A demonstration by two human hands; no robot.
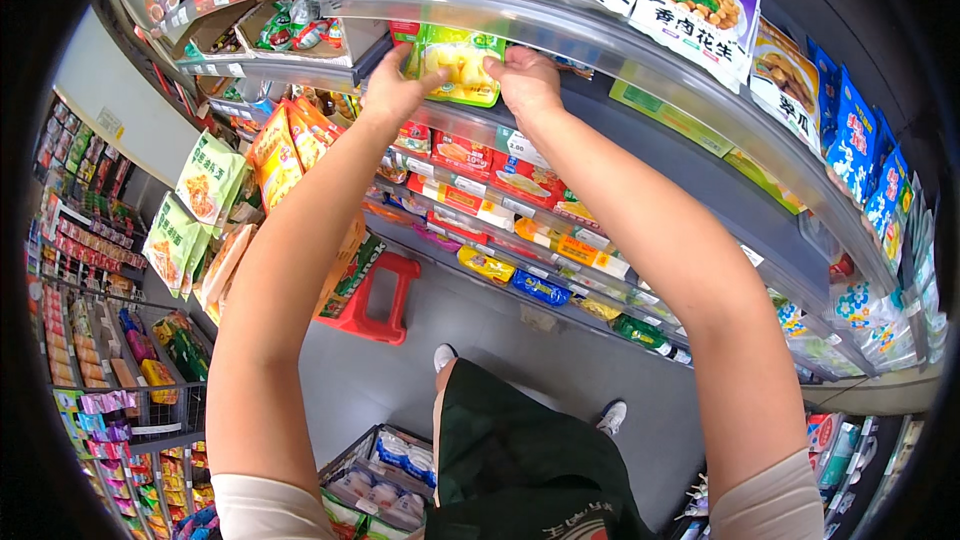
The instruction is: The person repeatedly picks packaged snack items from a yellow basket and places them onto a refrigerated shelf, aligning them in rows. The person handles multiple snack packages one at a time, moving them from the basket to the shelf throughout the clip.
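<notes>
A green and yellow food pouch (460, 75) stands near the front edge of a grey shelf (675, 172), its printed face towards me. My left hand (396, 90) grips its left side, the thumb across the front. My right hand (529, 82) grips the right edge between thumb and fingers. Just left of the pouch, a red packet (405, 31) shows partly behind my left fingers. The back of the pouch and whatever is behind it are hidden. Below my hands, a price tag (522, 144) hangs on the shelf front.
Above runs a clear shelf rail (450, 1) with large food pouches (697, 7) overhanging it. Left are an open carton of wrapped snacks (300, 26) and hanging noodle packs (214, 176). On the floor stand a red plastic stool (394, 300) and a basket of packaged goods (382, 480).
</notes>
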